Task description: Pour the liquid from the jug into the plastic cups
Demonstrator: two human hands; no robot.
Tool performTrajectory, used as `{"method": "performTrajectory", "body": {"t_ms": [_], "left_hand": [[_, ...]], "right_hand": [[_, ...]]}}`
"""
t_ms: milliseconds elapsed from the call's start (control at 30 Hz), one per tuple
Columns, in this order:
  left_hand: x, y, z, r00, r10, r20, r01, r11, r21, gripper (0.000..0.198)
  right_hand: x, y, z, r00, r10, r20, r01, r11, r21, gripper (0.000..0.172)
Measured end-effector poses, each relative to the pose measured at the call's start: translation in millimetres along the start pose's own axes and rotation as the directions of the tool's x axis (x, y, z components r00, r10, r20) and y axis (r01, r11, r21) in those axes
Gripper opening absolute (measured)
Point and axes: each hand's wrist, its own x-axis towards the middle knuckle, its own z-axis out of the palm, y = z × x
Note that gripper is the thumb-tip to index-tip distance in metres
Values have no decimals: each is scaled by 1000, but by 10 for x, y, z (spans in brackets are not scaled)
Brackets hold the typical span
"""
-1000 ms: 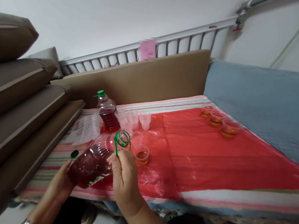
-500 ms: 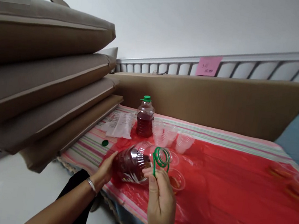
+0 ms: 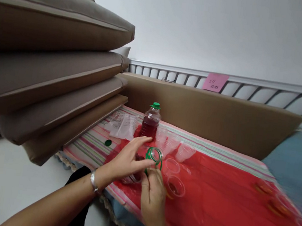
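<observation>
Left hand now off base, fingers apart over bottle | right hand clamped on green handle, likely steadying more

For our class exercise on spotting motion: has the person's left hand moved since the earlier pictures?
Yes: against the loose green cap, the left hand has moved right, from the lower end of the tilted bottle toward its open neck.

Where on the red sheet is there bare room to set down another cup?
The widest free patch of red sheet lies between the cup of drink beside your right hand and the blurred row of cups at far right. It is crowded on the left: your left hand and the open bottle, with the stacked cups and capped bottle behind.
</observation>
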Motion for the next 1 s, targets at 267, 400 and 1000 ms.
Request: {"method": "performTrajectory", "body": {"t_ms": [267,400,1000], "left_hand": [[273,-147,27,983,-77,166,59,993,106,53],[269,-207,-27,985,-50,167,38,997,72,44],[295,-354,-109,995,27,96,-37,994,106,52]], "right_hand": [[156,-94,92,993,-51,109,60,995,-78,18],[188,-147,107,995,-70,72,78,990,-120,12],[-563,1496,-505,835,520,-180,-542,721,-432,71]]}}
